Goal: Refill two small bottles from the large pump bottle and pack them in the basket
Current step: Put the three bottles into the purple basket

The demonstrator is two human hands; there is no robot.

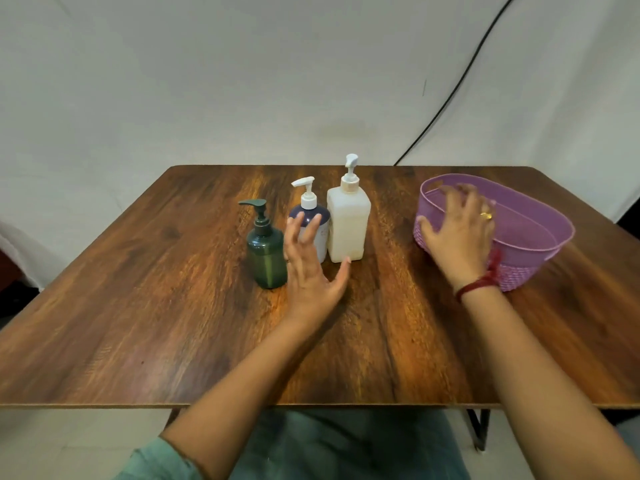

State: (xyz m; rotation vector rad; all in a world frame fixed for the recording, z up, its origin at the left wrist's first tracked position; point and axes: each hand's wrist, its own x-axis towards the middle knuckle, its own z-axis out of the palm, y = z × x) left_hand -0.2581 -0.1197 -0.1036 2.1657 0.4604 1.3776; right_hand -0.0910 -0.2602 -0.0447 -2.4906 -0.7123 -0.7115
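Observation:
Three pump bottles stand in a row at the table's middle. The large white square pump bottle [348,225] is on the right, a small dark blue bottle with a white pump [309,216] in the middle, and a small green bottle with a dark pump [266,252] on the left. My left hand [311,268] hovers with spread fingers just in front of the blue bottle, holding nothing. The purple basket [530,225] sits at the right. My right hand [457,233] lies with spread fingers over the basket's near left end.
The wooden table [138,306] has bare surface in front and to the left. A black cable [460,81] runs down the white backdrop behind the basket. The table's near edge is close to my body.

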